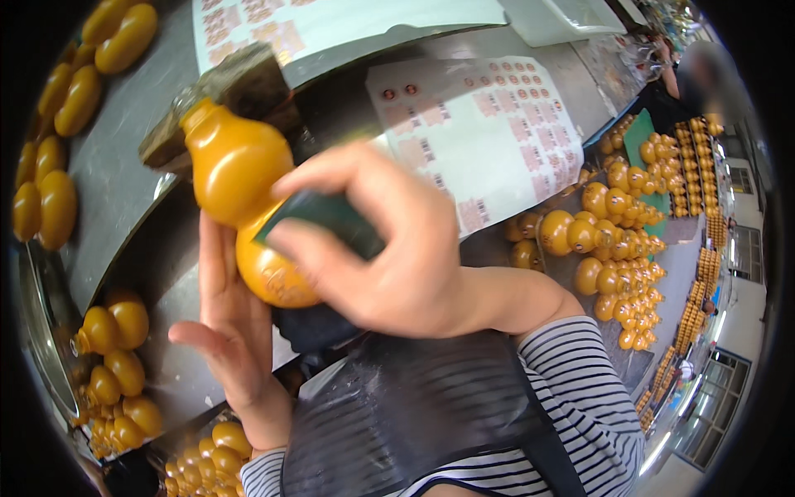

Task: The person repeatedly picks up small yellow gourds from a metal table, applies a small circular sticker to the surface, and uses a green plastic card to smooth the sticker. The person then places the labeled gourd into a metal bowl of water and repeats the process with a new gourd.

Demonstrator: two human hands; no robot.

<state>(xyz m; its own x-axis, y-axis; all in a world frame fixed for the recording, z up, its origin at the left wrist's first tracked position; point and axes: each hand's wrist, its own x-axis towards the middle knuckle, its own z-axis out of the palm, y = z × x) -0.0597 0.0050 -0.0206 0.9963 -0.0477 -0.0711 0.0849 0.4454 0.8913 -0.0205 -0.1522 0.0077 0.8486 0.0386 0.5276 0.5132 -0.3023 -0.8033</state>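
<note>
Orange-yellow, glossy gourd bottle (240, 166) sits tilted at the near side of the counter (124, 182), neck pointing up-left, close to the wooden block (248, 74) (touching it or not, can't tell). Your right hand (397, 240) pinches a dark green pad (331, 222) between thumb and fingers, right at the gourd's waist; blur there, so exact contact is unclear. Your left hand (236, 331) lies flat by the bottle's lower side, fingers extended, thumb sticking out, wrapped round nothing. You'd probably do better to bring that thumb in, since a smooth, round body could roll off a flat palm. Use light, even pressure with the pad, follow the curve through the waist, and mind the reddish marking (277, 282) on the lower bulb; hard rubbing might mar it. Farther out, printed label sheet (464, 166) beyond your right hand: don't let a knuckle drag it. Rows of similar gourds (609, 199) stand off right, well apart.
</note>
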